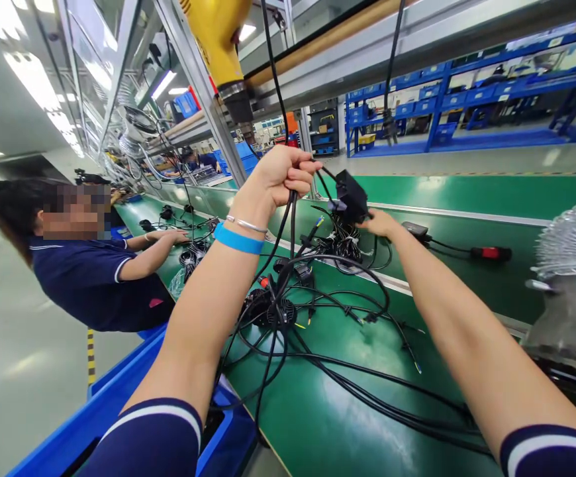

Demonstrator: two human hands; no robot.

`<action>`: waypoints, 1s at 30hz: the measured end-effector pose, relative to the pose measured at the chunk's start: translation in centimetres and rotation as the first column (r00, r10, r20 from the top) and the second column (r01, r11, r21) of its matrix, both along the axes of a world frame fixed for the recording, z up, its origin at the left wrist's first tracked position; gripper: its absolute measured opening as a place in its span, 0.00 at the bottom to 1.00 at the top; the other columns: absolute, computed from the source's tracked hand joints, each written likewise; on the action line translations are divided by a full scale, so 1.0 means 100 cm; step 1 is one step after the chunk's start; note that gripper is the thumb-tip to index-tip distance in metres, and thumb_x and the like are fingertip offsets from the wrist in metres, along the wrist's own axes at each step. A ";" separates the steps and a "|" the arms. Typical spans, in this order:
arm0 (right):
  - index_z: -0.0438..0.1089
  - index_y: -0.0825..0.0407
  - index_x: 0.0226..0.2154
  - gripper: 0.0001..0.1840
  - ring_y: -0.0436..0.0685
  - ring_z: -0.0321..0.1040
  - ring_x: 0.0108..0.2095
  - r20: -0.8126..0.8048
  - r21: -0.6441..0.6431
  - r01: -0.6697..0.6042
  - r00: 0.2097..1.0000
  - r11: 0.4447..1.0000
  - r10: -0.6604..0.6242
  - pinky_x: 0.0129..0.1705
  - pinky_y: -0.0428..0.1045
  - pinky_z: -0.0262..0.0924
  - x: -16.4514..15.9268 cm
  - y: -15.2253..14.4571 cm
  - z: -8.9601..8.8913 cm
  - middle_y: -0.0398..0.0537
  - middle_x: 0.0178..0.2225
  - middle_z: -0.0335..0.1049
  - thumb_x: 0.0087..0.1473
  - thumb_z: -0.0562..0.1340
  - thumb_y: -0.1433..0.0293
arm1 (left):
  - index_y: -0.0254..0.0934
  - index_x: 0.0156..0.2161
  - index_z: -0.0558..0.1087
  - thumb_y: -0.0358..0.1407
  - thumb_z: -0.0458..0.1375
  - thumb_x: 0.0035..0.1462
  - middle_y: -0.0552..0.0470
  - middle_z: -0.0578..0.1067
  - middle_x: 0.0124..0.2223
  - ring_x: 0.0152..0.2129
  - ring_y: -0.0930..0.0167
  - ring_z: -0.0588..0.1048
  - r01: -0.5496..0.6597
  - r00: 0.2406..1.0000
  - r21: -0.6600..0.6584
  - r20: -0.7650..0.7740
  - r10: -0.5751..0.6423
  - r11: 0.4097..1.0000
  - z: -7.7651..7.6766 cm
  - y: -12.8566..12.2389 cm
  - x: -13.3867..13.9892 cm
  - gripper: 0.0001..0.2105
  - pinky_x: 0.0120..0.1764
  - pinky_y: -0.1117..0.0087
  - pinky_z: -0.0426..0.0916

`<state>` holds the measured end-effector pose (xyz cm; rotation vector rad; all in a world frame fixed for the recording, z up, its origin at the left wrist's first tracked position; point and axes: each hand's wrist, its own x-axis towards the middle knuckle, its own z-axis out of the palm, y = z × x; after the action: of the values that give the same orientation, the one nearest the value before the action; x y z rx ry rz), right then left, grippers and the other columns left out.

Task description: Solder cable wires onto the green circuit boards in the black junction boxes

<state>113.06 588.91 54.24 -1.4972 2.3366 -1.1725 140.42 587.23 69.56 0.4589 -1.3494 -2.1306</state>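
Observation:
My left hand point(288, 173) is closed around black cables point(292, 222), which hang from it toward the green bench. Farther right, my right hand point(380, 224) reaches to a black box-shaped part point(351, 195) and grips its lower right side; some of its fingers are hidden behind the part. A black cord runs between the left hand and this box. Below, a tangle of black cables point(337, 361) with stripped coloured wire ends spreads over the bench. Round black ribbed parts point(281, 311) lie among the cables, and a bundle of thin wires point(345, 245) sits under the box.
A yellow power tool point(223, 53) hangs overhead. On the right are a silver flexible duct point(573, 235) and a black cable with a red connector point(490, 253). A blue bin point(134, 391) stands at lower left. A co-worker point(94, 271) works at the left side of the bench.

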 end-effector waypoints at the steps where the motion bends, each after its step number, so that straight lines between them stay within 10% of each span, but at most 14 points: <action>1: 0.65 0.59 0.42 0.19 0.57 0.65 0.40 -0.059 0.032 0.042 0.997 0.999 -0.040 0.41 0.54 0.64 0.009 0.001 -0.005 0.54 0.40 0.66 0.53 0.63 0.63 | 0.29 0.37 0.66 0.25 0.47 0.59 0.59 0.57 0.19 0.07 0.84 0.52 -0.038 0.999 0.020 -0.008 0.038 0.999 0.000 -0.003 0.004 0.06 0.08 0.84 0.43; 5: 0.60 0.64 0.51 0.22 0.71 0.55 0.54 -0.299 0.003 0.100 0.950 0.995 -0.094 0.49 0.61 0.57 0.068 0.001 -0.027 0.73 0.53 0.55 0.58 0.54 0.66 | 0.32 0.34 0.65 0.25 0.44 0.60 0.61 0.56 0.18 0.07 0.84 0.51 -0.171 0.971 -0.007 -0.171 0.167 0.985 -0.010 -0.010 0.019 0.08 0.08 0.84 0.44; 12: 0.66 0.51 0.48 0.23 0.60 0.56 0.55 -0.581 0.280 -0.333 0.688 0.901 0.435 0.58 0.60 0.51 0.148 -0.037 -0.052 0.52 0.54 0.60 0.58 0.56 0.54 | 0.33 0.29 0.63 0.27 0.43 0.63 0.62 0.58 0.18 0.07 0.86 0.52 -0.298 0.909 -0.100 -0.334 0.251 0.949 -0.009 -0.012 0.033 0.12 0.09 0.85 0.44; 19: 0.68 0.56 0.44 0.18 0.57 0.63 0.49 -0.523 0.534 -0.234 0.663 0.812 0.535 0.52 0.59 0.59 0.075 -0.049 -0.029 0.52 0.48 0.65 0.57 0.60 0.60 | 0.36 0.27 0.60 0.27 0.42 0.64 0.61 0.58 0.18 0.07 0.85 0.52 -0.233 0.894 -0.042 -0.403 0.196 0.972 -0.012 -0.021 0.033 0.13 0.08 0.84 0.44; 24: 0.66 0.53 0.48 0.18 0.57 0.63 0.51 -0.475 0.481 -0.129 0.793 0.867 0.382 0.53 0.58 0.60 0.004 -0.004 -0.016 0.53 0.51 0.64 0.59 0.58 0.60 | 0.36 0.24 0.55 0.25 0.42 0.62 0.61 0.56 0.19 0.07 0.87 0.51 -0.143 0.921 0.092 -0.351 0.167 0.985 -0.024 -0.019 0.014 0.14 0.09 0.86 0.43; 30: 0.70 0.57 0.34 0.14 0.52 0.69 0.34 -0.224 0.516 -0.194 0.910 0.834 0.350 0.38 0.51 0.67 0.006 0.028 0.024 0.49 0.33 0.71 0.57 0.60 0.62 | 0.37 0.25 0.52 0.25 0.42 0.62 0.61 0.53 0.21 0.09 0.86 0.49 -0.039 0.969 0.209 -0.232 0.088 0.977 -0.051 -0.008 -0.037 0.13 0.11 0.84 0.42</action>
<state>113.63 591.72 56.61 -1.8262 2.2419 -0.2545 136.70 586.42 64.42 0.3058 -0.9760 -2.1992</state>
